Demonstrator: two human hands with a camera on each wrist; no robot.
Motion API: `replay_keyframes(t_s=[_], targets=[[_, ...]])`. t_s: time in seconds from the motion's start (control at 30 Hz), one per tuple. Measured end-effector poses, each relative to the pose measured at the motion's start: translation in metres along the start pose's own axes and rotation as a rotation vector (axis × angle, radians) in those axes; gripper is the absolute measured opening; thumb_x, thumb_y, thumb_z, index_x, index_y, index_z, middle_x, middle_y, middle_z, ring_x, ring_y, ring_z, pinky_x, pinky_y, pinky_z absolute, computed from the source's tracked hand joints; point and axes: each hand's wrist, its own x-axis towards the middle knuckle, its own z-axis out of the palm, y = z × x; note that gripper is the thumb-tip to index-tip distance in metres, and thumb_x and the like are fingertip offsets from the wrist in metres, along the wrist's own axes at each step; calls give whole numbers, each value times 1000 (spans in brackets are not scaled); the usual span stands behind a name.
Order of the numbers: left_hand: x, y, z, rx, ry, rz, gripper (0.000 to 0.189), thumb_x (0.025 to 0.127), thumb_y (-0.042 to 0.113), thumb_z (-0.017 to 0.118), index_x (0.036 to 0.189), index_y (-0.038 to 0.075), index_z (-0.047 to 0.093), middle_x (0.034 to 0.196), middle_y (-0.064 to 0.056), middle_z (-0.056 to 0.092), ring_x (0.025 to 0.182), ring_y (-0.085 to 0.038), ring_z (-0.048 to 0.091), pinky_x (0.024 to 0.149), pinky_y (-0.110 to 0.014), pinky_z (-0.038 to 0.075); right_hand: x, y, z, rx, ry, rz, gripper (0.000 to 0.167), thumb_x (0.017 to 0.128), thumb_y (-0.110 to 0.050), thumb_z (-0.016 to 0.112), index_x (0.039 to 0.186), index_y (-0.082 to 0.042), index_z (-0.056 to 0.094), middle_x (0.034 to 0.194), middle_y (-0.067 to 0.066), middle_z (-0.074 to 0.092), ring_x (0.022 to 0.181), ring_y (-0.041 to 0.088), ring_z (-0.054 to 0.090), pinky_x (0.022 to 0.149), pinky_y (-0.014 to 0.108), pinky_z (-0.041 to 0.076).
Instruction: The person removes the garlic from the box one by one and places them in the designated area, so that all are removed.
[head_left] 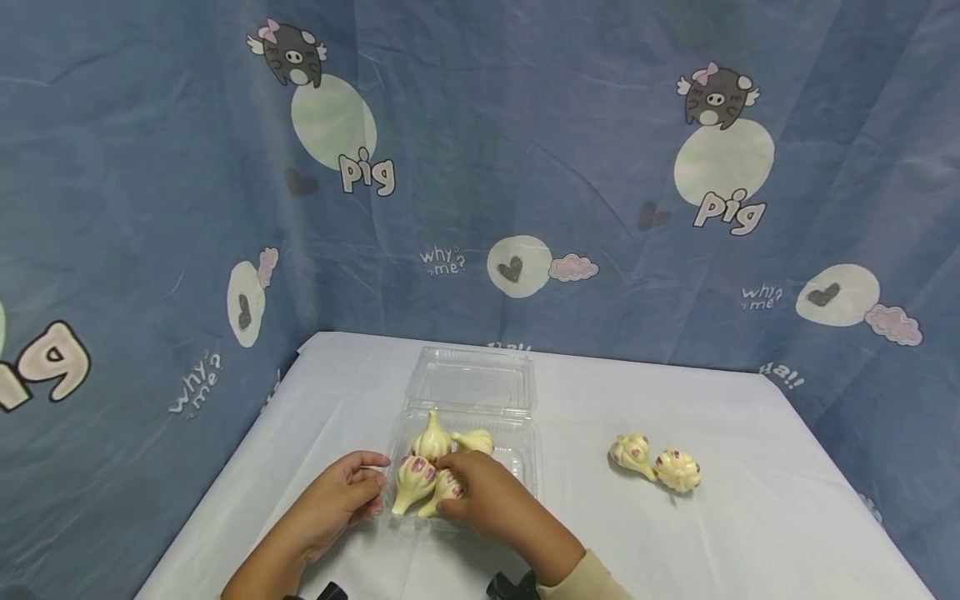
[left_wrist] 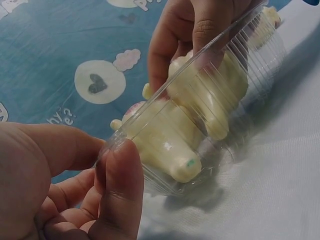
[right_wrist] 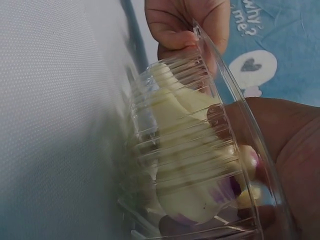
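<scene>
A clear plastic clamshell box (head_left: 530, 467) stands on the table with its lid (head_left: 471, 379) folded back. Several garlic bulbs with purple streaks lie inside, among them one at the back left (head_left: 432, 439) and one at the front left (head_left: 415, 479). My left hand (head_left: 347, 498) pinches the box's left rim between thumb and finger, as the left wrist view shows. Reaching down into the box, my right hand (head_left: 487, 493) grips the front garlic bulb (left_wrist: 212, 90) with thumb and fingers. In the right wrist view that bulb (right_wrist: 192, 175) shows through the ribbed wall.
Two more garlic bulbs, one at the left (head_left: 632, 452) and one at the right (head_left: 678, 471), lie together on the white tablecloth (head_left: 757, 517) to the right of the box. Blue printed curtain (head_left: 480, 167) hangs behind the table and along its sides.
</scene>
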Motion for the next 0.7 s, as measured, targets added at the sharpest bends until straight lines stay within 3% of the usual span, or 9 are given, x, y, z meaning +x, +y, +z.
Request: replay_keyframes(t_s=[0.7], targets=[[0,1,0,-10,5,5,42,103,7,59,140,-8,44,100,-8,63,73,-13,61,64,-25,54,-5,-2,-7,30,57,-14,50,90,-30,83,136,-23,67,138,3,65,132,24,59,108,49,49]])
